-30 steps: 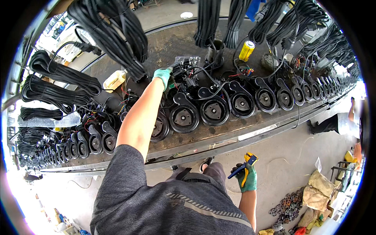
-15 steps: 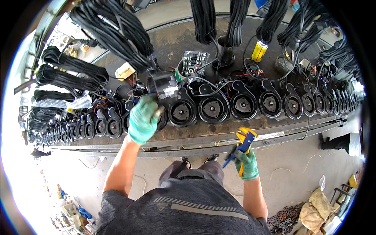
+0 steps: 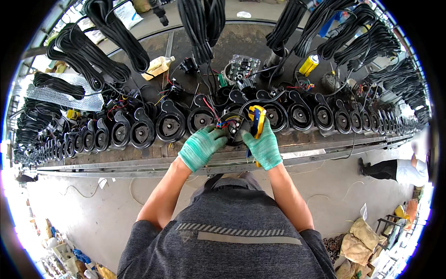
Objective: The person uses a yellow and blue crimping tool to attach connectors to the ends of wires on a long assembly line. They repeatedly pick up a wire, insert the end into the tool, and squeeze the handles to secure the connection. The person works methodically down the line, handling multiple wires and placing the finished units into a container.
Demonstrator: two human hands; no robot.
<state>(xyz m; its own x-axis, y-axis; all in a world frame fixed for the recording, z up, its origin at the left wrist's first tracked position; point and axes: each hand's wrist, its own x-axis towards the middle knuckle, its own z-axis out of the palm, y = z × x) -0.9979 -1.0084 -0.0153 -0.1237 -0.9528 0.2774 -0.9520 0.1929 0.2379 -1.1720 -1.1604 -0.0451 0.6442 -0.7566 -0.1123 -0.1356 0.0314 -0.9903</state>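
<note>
Both my hands wear green gloves and meet at the bench's near side, around a round black motor unit [image 3: 236, 128]. Thin coloured wires [image 3: 226, 123] stick out of its exposed inside. My left hand [image 3: 202, 146] has its fingers closed at the unit's left edge by the wires; the exact grip is partly hidden. In my right hand [image 3: 264, 145] is a blue and yellow wire stripper [image 3: 257, 120], its head pointing away from me. That hand's thumb side reaches the unit's right edge. Behind the unit, a black cable bundle [image 3: 200, 32] hangs down with its end leading toward it.
A long row of round black housings [image 3: 170, 125] lines the bench [image 3: 181, 153] on both sides. More cable bundles [image 3: 118, 39] hang over it. Farther back are a tray of small metal parts [image 3: 243, 67], a yellow can [image 3: 309, 65] and a plastic bottle [image 3: 158, 68]. Another person [image 3: 395, 169] is at right.
My right hand has come up from in front of the bench with the wire stripper. My left hand has left a dark boxy piece and moved to the motor unit. The view has shifted.
</note>
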